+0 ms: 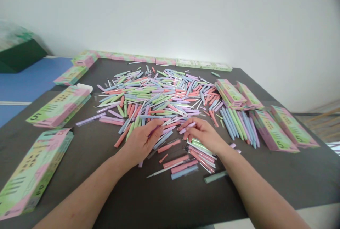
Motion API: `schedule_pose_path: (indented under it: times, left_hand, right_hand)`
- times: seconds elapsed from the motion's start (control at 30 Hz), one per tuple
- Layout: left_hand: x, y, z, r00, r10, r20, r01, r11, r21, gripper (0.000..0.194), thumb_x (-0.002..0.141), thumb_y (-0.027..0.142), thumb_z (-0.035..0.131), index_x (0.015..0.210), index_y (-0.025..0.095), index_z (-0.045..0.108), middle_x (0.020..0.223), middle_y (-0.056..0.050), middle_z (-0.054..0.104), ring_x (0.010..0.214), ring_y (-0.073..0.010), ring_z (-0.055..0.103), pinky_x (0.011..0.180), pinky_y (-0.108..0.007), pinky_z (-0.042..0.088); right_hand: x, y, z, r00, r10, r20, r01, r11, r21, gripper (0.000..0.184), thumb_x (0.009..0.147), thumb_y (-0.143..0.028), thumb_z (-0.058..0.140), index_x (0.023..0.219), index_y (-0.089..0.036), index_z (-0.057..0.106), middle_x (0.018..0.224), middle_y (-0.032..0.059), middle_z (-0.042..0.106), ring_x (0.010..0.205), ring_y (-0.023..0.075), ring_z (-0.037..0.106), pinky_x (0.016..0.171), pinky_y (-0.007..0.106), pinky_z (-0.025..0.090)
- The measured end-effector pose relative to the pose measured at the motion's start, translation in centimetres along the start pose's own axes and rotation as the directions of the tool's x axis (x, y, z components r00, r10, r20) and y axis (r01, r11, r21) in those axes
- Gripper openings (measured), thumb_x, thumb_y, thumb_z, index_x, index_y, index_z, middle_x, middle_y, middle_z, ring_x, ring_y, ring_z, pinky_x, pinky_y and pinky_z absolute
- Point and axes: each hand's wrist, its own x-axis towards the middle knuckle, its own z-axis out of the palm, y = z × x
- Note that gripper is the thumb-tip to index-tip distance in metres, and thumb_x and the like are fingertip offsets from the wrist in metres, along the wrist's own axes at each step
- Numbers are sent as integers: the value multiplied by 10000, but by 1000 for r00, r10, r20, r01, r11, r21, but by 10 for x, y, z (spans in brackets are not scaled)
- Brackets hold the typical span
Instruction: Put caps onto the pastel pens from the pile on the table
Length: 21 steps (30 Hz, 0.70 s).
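My left hand (pixel 143 140) is closed in a pinch at the near edge of a pile of loose pen parts (pixel 148 92). A purple pen part shows between its thumb and forefinger, mostly hidden by the fingers. Across a small gap, my right hand (pixel 203 135) pinches a short purple pen barrel (pixel 187 128), its end pointing left. Below the hands lie pink pen barrels (pixel 183 166), a blue barrel (pixel 184 172), a white refill (pixel 166 169) and a small pink tip piece (pixel 163 158). Several refills and pink pieces (pixel 203 160) are bunched under my right wrist.
A row of pink, green and blue-grey pens (pixel 240 124) lies right of the pile. Printed pen boxes stand at right (pixel 276 129), left (pixel 62 105), near left (pixel 34 172) and along the back edge (pixel 145 59). A green bin (pixel 21 55) stands at far left.
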Motion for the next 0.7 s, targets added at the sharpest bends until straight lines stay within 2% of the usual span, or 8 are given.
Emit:
schedule_pose_path:
  times: [0.17, 0.33, 0.37, 0.43, 0.53, 0.63, 0.7]
  left_hand:
    - [0, 0, -1, 1000, 8, -7, -8, 1000, 5, 272, 972, 330, 398, 1057, 166, 598, 767, 2, 631, 639, -122, 552, 595, -213, 392]
    - [0, 0, 0, 1000, 9, 1, -9, 1000, 5, 262, 974, 320, 393, 1045, 167, 594, 747, 12, 624, 613, -112, 542, 586, -212, 380]
    - [0, 1, 0, 1000, 12, 4, -12, 1000, 6, 259, 975, 318, 392, 1037, 168, 593, 741, 14, 618, 609, -111, 537, 586, -212, 378]
    - [1, 1, 0, 1000, 14, 12, -15, 1000, 7, 256, 975, 319, 389, 1023, 170, 591, 733, 17, 608, 608, -112, 530, 588, -212, 377]
    - [1, 1, 0, 1000, 11, 14, -11, 1000, 5, 260, 975, 330, 386, 1024, 173, 588, 725, 18, 601, 605, -117, 523, 587, -213, 375]
    - [1, 0, 1, 1000, 15, 9, -15, 1000, 7, 259, 974, 332, 385, 1020, 176, 587, 712, 22, 595, 596, -117, 518, 586, -212, 371]
    - [0, -1, 2, 1000, 19, 10, -19, 1000, 7, 258, 974, 331, 384, 1016, 177, 588, 710, 25, 594, 594, -115, 517, 587, -211, 371]
  right_hand:
    - [-3, 4, 10, 994, 39, 105, -29, 995, -97, 150, 764, -138, 586, 913, -158, 588, 804, 13, 645, 630, 98, 622, 554, 223, 483]
    - [-3, 1, 2, 996, 53, 71, -50, 998, -36, 218, 741, -154, 562, 959, -166, 565, 1016, 55, 645, 651, 99, 642, 553, 233, 483]
    - [-2, -2, -1, 996, 68, 61, -67, 997, -26, 215, 747, -167, 545, 960, -165, 569, 1012, 59, 651, 647, 104, 643, 550, 235, 482]
    - [-3, -7, -10, 995, 101, 27, -100, 994, -42, 221, 765, -185, 505, 970, -159, 583, 852, 39, 672, 595, 109, 622, 534, 235, 470]
    - [-6, -18, -30, 993, 62, -99, -78, 983, -167, 223, 800, -223, 479, 962, -151, 613, 565, -22, 592, 477, 104, 521, 484, 225, 406]
    - [-13, -29, -53, 962, -99, -256, -15, 911, -411, 188, 792, -285, 546, 876, -154, 651, 611, -11, 605, 492, 99, 479, 473, 226, 345]
    - [-18, -35, -64, 959, -122, -255, -62, 789, -611, 173, 766, -283, 591, 842, -162, 688, 684, 7, 649, 584, 124, 535, 542, 242, 375]
